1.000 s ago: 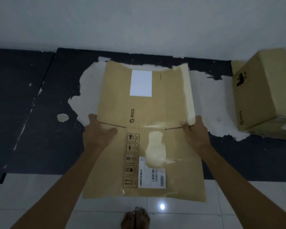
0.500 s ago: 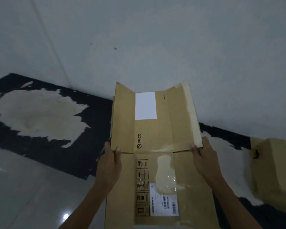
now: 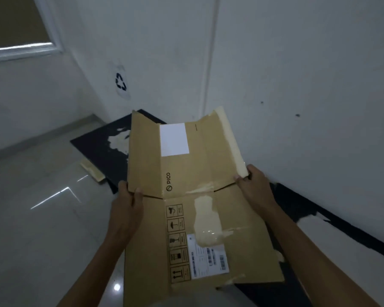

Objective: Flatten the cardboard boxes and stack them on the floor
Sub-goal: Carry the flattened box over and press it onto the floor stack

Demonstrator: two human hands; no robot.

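A flattened brown cardboard box (image 3: 186,196) with a white label, "PICO" print, handling symbols and torn tape is held up off the floor in front of me. My left hand (image 3: 126,207) grips its left edge at the flap crease, thumb on top. My right hand (image 3: 253,185) grips the right edge by the taped flap. The box's upper flaps bend slightly toward the wall. A flat piece of cardboard (image 3: 92,172) lies on the floor farther left, partly under the mat's edge.
A dark floor mat (image 3: 102,149) with worn pale patches runs along the white wall (image 3: 297,85). Glossy white floor tiles (image 3: 31,218) lie to the left. A recycling symbol (image 3: 120,82) marks the wall near the corner, and a window frame (image 3: 20,49) sits at upper left.
The view has swung left and upward; the intact box at right has left the frame. The flattened box has been lifted from the mat and carried leftward, both hands keeping their grip.
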